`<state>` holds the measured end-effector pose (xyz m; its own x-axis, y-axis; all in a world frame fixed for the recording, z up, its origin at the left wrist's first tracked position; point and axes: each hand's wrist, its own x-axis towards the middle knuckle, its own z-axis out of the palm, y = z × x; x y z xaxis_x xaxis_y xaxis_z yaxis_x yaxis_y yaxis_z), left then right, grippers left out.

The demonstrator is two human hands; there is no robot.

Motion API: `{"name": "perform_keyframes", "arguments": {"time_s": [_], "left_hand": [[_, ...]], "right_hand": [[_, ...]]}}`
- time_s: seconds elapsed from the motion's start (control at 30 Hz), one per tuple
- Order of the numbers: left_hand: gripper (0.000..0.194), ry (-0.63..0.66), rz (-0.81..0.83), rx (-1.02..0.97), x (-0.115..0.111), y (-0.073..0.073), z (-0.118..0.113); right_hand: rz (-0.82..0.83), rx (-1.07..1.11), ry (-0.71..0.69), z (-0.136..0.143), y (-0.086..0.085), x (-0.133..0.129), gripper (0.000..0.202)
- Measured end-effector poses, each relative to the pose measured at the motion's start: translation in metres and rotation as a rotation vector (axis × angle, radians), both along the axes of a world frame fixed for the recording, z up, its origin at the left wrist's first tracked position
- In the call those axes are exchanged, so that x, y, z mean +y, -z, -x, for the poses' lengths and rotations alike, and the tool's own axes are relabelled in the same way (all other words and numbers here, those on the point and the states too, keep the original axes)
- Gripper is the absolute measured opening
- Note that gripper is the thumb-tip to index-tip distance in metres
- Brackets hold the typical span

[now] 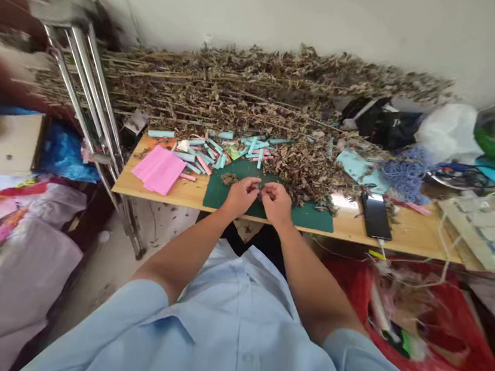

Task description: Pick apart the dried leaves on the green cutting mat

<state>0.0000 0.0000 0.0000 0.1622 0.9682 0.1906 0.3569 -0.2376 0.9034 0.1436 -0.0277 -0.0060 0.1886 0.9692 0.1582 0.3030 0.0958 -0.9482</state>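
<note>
My left hand and my right hand are close together over a green mat at the table's front edge. The fingers of both are curled in with the tips pinched; what they hold, if anything, is too small and dark to make out. A small clump of dried leaves lies just beyond my left hand. Past my right hand spreads a heap of brown dried leaves, partly on the mat. Several blue and pink paper rolls are scattered behind and left of the mat, beside pink paper sheets.
Long dried plant stalks lie along the wall. Metal crutches stand at the left. A phone with a cable, a power strip, blue netting and a white plastic bag are to the right. A red bag sits below the table.
</note>
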Motion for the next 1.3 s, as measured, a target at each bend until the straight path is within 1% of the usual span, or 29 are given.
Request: {"name": "perform_keyframes", "arguments": {"time_s": [0.07,0.17,0.27,0.37,0.53,0.7,0.8,0.9,0.97,1.03,1.2,1.3], "left_hand": [[0.035,-0.003,0.039,-0.043,0.000,0.001,0.000],[0.036,0.003,0.085,-0.112,0.000,0.003,0.000],[0.035,0.009,0.095,-0.157,0.000,0.005,-0.002],[0.034,0.007,0.068,-0.142,0.001,0.006,-0.003],[0.026,0.014,0.046,-0.123,0.000,0.003,-0.002],[0.017,0.004,0.027,-0.104,-0.001,0.001,0.001],[0.012,-0.031,0.095,-0.191,-0.001,0.002,0.002],[0.012,-0.086,0.171,-0.308,0.000,0.003,0.001],[0.012,-0.114,0.204,-0.347,0.001,0.002,0.000],[0.011,-0.109,0.211,-0.332,0.001,0.000,-0.001],[0.010,-0.031,0.124,-0.133,0.000,-0.004,-0.001],[0.011,0.029,0.115,-0.125,0.000,-0.005,0.000]], "right_hand": [[0.002,0.066,0.045,-0.002,-0.001,0.002,0.024],[0.028,0.184,0.075,-0.003,-0.002,0.004,0.027],[0.065,0.283,0.062,-0.004,-0.002,0.005,0.030],[0.061,0.340,0.042,-0.004,0.000,0.006,0.031],[0.055,0.344,-0.004,-0.003,-0.001,0.005,0.027],[0.047,0.324,0.002,-0.002,-0.003,0.004,0.025],[0.053,0.346,0.030,-0.002,-0.002,0.005,0.027],[0.063,0.381,0.078,-0.004,-0.001,0.007,0.029],[0.061,0.404,0.095,-0.005,0.000,0.008,0.029],[0.053,0.420,0.090,-0.006,0.000,0.008,0.028],[0.047,0.383,0.013,-0.004,-0.004,0.005,0.027],[0.055,0.343,-0.012,-0.002,-0.007,0.002,0.026]]}}
